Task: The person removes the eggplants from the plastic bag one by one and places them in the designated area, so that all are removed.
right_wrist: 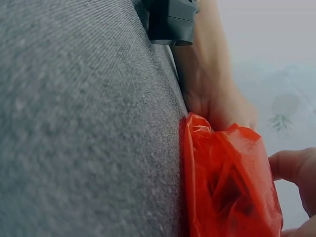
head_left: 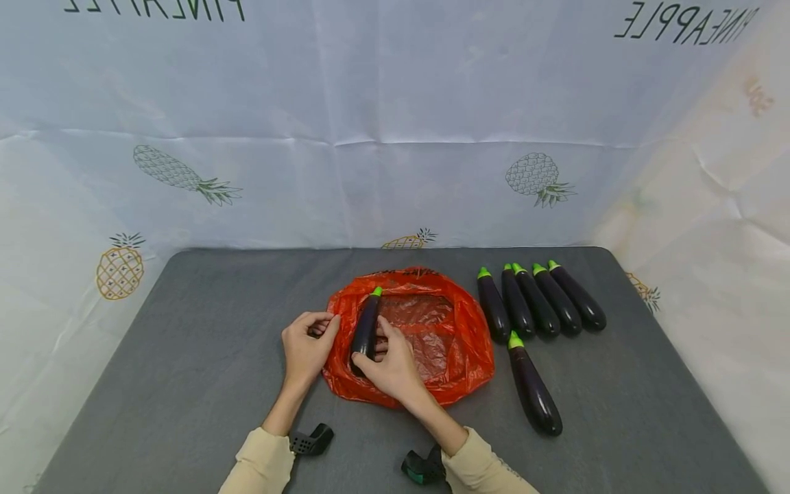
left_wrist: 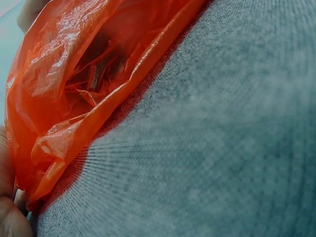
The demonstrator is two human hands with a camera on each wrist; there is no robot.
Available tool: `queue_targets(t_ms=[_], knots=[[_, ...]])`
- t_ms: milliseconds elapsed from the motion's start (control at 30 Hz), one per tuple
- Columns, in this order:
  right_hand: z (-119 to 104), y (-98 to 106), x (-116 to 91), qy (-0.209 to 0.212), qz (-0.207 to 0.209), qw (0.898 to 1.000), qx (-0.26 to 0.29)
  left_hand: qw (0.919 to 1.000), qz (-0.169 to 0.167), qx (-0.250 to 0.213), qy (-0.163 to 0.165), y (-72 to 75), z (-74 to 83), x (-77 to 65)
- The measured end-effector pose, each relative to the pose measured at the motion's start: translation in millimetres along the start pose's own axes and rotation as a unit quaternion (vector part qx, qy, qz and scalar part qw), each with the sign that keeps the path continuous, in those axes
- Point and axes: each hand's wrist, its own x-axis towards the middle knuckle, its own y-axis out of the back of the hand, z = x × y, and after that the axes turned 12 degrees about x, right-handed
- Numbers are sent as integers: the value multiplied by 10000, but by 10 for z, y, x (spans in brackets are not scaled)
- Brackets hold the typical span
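A red plastic bag (head_left: 474, 343) lies on the grey table with its mouth spread wide. My left hand (head_left: 308, 348) pinches the bag's left rim between thumb and fingers; the left wrist view shows the crinkled red film (left_wrist: 44, 84) beside the fingertips (left_wrist: 12, 217). Inside the bag, at its left side, is a dark purple eggplant (head_left: 367, 324) with its green stem end pointing away. My right hand (head_left: 398, 367) grips the eggplant's near half, thumb on the left and fingers on the right. From the right wrist, the bag's side (right_wrist: 237, 173) hides the eggplant.
To the bag's right, several eggplants (head_left: 535, 302) lie side by side in a row, stems away. One more eggplant (head_left: 535, 391) lies nearer, its stem close to the row. A pineapple-printed cloth (head_left: 370, 185) hangs behind the grey table (head_left: 204, 357).
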Motion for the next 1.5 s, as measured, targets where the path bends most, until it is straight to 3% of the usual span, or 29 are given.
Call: queue_targets(t_ms=[233,500,900,1133,1500], knots=[[-46,68,-2,9,21,10000,-35,10000,7,-7,-1,-8,-11,-1],[-63,179,-23,149,-47,9982,-585,10000,38,15,-58,-4,-13,-4],[-25,156,-21,334,64,9947,-975,10000,-17,4,-54,6,-6,-13],[-21,203,-22,344,269,9961,-761,10000,-36,-6,5,5,1,-8],[-112,325,-118,368,261,9969,-642,10000,-5,25,-24,-7,-13,-1]])
